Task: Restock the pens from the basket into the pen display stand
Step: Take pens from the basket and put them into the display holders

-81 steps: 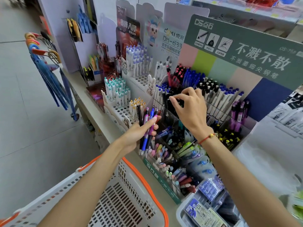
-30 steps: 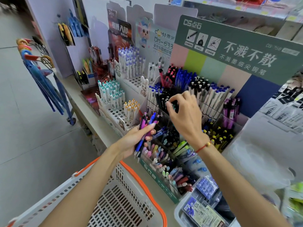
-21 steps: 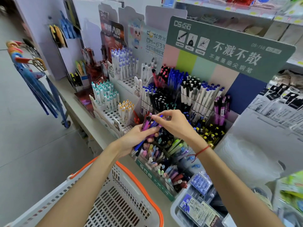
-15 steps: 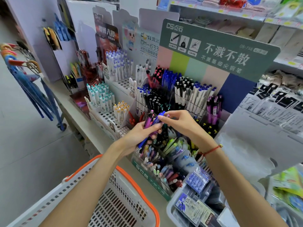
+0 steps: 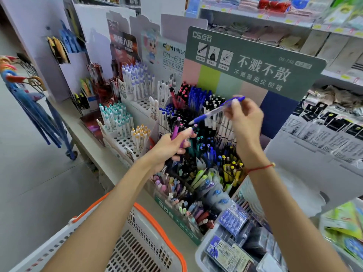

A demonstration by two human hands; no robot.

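My right hand (image 5: 244,117) pinches a blue pen (image 5: 213,111) and holds it slanted in the air above the pen display stand (image 5: 174,210), tip pointing down-left. My left hand (image 5: 170,149) grips a small bunch of pens (image 5: 176,132), purple and dark ones, in front of the stand's left side. The stand has a green header board (image 5: 255,61) and tiered compartments packed with black, blue, red, white and yellow pens. The white basket (image 5: 141,246) with an orange rim sits below my left forearm; what it contains is hidden.
White peg trays of teal, purple and yellow-capped pens (image 5: 117,118) stand left of the stand on the counter (image 5: 82,134). A bin of packaged refills (image 5: 231,250) sits at lower right. Shelves of packets (image 5: 334,124) rise on the right. Umbrellas (image 5: 29,107) hang at the left.
My right hand left the black pens in the stand, came to the bunch in my left hand, pulled out a blue pen and raised it up and right above the stand.
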